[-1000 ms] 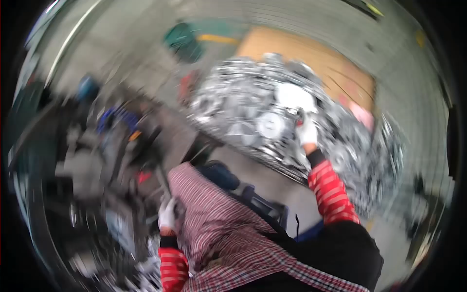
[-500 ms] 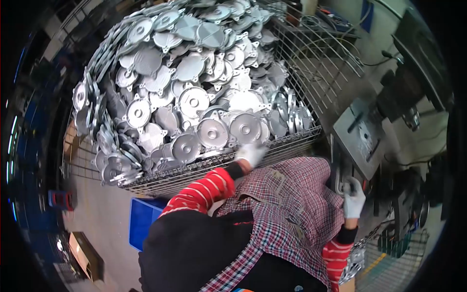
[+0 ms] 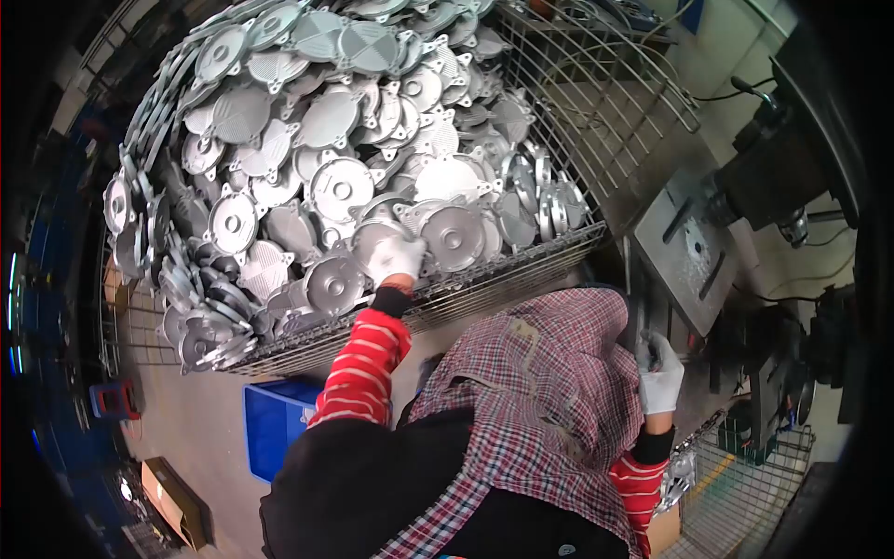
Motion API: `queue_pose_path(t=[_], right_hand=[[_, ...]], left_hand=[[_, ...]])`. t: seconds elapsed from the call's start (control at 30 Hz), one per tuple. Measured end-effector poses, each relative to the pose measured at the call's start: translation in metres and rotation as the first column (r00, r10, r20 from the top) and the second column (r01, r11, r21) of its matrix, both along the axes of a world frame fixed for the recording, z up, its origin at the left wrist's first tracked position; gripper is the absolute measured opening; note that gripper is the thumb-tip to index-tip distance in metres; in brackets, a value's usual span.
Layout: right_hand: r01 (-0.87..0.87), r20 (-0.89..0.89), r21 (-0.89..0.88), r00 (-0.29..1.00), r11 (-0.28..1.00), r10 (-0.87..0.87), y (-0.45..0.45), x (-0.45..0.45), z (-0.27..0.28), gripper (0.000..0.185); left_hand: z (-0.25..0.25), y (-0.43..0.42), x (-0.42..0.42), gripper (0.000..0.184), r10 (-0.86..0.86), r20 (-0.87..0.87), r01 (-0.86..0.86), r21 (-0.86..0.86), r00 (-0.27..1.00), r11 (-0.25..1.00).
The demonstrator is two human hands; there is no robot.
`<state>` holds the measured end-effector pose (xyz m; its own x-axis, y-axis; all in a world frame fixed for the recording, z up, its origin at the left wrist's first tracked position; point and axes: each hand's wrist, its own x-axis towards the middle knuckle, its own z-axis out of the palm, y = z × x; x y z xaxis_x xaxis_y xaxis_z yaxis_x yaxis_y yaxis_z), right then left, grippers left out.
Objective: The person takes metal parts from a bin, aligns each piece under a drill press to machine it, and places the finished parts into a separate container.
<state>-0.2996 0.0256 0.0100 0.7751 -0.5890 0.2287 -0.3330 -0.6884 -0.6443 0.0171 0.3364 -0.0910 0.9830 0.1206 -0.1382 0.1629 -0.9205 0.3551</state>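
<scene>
My left hand [image 3: 399, 260], in a white glove, is at the front edge of a large heap of round cast metal covers [image 3: 342, 189]. Its fingers are closed over the right side of one grey metal cover [image 3: 373, 240], hiding part of it. Another cover [image 3: 453, 238] lies just to the right of this hand. My right hand [image 3: 659, 375], also gloved in white, is low beside the drill press table [image 3: 684, 252]. Its fingers are curled around something dark that I cannot make out.
A wire mesh cage [image 3: 596, 121] surrounds the heap, its front rim close before me. The drill press [image 3: 782, 177] stands at the right. A blue bin [image 3: 265, 430] and a cardboard box [image 3: 172, 503] are on the floor at left. Another wire basket [image 3: 745, 489] is at lower right.
My left hand has moved forward and left from the cage's front rim onto a metal cover. My right hand stays beside the drill press table. The whole view has shifted slightly.
</scene>
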Motion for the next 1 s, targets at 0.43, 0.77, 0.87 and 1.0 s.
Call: queue_pose_path(t=[0.43,0.77,0.87,1.0], right_hand=[[-0.265,0.249,0.817,0.963,0.512,0.102,-0.023,0.071,0.027,0.039],[-0.019,0.152,0.982,0.677,0.189,-0.72,-0.01,0.057,0.005,0.026],[0.084,0.096,0.969,0.738,0.231,-0.668,-0.024,0.053,0.01,0.029],[0.247,-0.071,0.706,0.957,0.664,-0.28,-0.052,0.025,0.034,0.041]], left_hand=[[0.096,-0.158,-0.066,0.065,-0.917,-0.066,-0.669,-0.705,0.392,-0.235],[0.077,-0.24,-0.129,0.059,-0.783,-0.15,-0.349,-0.933,0.604,-0.091],[0.086,-0.255,-0.099,0.046,-0.764,-0.061,0.035,-0.993,0.643,0.109],[0.098,-0.292,-0.035,0.039,-0.874,-0.14,0.133,-0.965,0.466,0.226]])
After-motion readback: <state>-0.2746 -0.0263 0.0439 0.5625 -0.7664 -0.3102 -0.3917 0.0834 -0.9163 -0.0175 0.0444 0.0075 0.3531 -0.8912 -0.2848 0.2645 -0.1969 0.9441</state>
